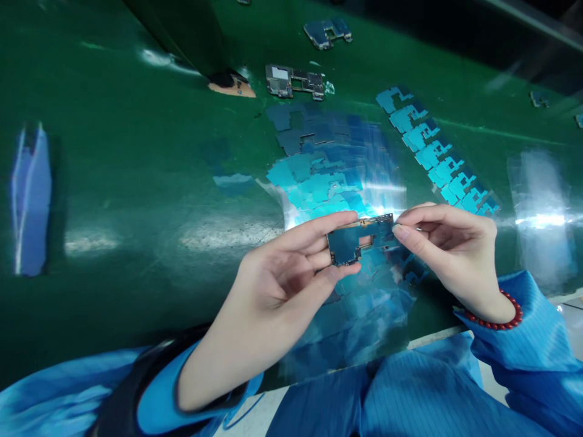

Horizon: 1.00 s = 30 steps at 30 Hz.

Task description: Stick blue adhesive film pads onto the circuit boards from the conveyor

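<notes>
My left hand [291, 273] grips a small circuit board [345, 244] by its edges, thumb below and fingers above and behind. The board is dark blue on the face towards me, has a cut-out near its middle and is tilted slightly up to the right. At its right end, my right hand [449, 246] has thumb and forefinger pinched together. Whatever lies between those fingertips is too small to make out; it may be a thin film or the board's edge. Beneath both hands lie overlapping clear sheets with blue cut-out film pieces [314, 188].
Tweezers [31, 200] lie at the far left of the green mat [136, 152]. Two more circuit boards [295, 82] rest at the back. A strip of bright blue film pieces [426, 145] runs diagonally at the right, beside a clear sheet [542, 206]. A dark post [186, 36] stands at the back left.
</notes>
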### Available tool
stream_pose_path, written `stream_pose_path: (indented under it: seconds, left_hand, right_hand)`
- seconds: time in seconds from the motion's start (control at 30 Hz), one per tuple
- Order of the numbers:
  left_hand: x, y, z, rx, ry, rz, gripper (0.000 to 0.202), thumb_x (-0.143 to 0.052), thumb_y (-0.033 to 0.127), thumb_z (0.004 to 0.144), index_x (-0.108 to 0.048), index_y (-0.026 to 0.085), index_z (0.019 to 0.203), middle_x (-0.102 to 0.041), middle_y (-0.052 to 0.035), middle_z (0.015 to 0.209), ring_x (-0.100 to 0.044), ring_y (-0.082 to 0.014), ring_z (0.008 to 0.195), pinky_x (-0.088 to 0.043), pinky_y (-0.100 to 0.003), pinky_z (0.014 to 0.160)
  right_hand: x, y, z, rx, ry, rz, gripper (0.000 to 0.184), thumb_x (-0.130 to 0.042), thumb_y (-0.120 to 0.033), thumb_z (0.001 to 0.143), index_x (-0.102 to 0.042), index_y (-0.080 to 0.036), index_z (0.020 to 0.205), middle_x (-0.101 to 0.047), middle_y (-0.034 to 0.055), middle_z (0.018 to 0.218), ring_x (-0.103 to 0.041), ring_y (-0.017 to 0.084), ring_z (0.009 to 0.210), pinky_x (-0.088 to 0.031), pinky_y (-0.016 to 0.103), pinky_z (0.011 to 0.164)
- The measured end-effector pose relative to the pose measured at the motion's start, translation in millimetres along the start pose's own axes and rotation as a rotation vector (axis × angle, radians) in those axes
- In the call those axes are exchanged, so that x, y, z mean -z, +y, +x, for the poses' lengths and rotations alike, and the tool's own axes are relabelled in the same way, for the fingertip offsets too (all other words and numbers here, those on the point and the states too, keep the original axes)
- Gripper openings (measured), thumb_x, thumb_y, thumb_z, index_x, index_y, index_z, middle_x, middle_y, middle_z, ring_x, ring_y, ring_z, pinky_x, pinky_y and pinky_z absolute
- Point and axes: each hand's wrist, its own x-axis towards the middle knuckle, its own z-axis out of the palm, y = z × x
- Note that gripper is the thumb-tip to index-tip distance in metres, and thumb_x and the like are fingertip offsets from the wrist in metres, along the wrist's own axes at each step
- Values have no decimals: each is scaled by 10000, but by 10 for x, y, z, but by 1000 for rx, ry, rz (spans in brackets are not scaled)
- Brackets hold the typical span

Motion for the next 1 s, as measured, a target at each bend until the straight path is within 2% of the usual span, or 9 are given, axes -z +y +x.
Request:
stream_pose_path:
  seconds: [0.17, 0.33, 0.53, 0.83, 1.0]
  left_hand:
    - [-3, 22, -8, 23, 6, 4, 387, -723, 262, 768, -694, 283, 1153, -782, 1, 923, -713, -273, 982, -606, -351, 841]
    - [-15, 30, -8, 16, 10, -13, 383, -714, 228, 774, -694, 265, 1155, -782, -2, 973, -707, -265, 1007, -600, -322, 847]
    - [-20, 31, -9, 7, 30, -6, 386, -721, 214, 765, -701, 271, 1146, -787, -3, 954, -714, -260, 992, -597, -303, 841]
    - [-47, 48, -32, 30, 85, -2, 368, -710, 222, 751, -720, 258, 1117, -789, -18, 888, -720, -275, 972, -598, -337, 843]
    - [-43, 31, -26, 29, 76, -43, 364, -719, 216, 734, -730, 270, 1094, -788, -6, 873, -730, -254, 937, -602, -307, 818]
  right_hand:
    - [1, -5, 3, 11, 1, -3, 103, -747, -132, 744, -724, -232, 755, -732, -21, 750, -689, 114, 649, -610, 205, 587]
    - [-3, -2, 4, 28, -5, 14, 119, -737, -98, 745, -723, -215, 765, -731, -24, 740, -691, 102, 647, -602, 182, 587]
    - [-6, 18, 4, 46, -4, 34, 191, -731, -27, 722, -728, -211, 775, -730, -41, 752, -681, 76, 653, -582, 146, 593]
    - [-9, 4, 11, 48, -4, 14, 162, -729, -55, 733, -726, -213, 768, -731, -32, 750, -683, 92, 653, -584, 171, 580]
    - [-9, 5, 10, 43, -4, 16, 129, -727, -85, 742, -724, -212, 768, -722, -31, 750, -673, 90, 652, -579, 182, 586]
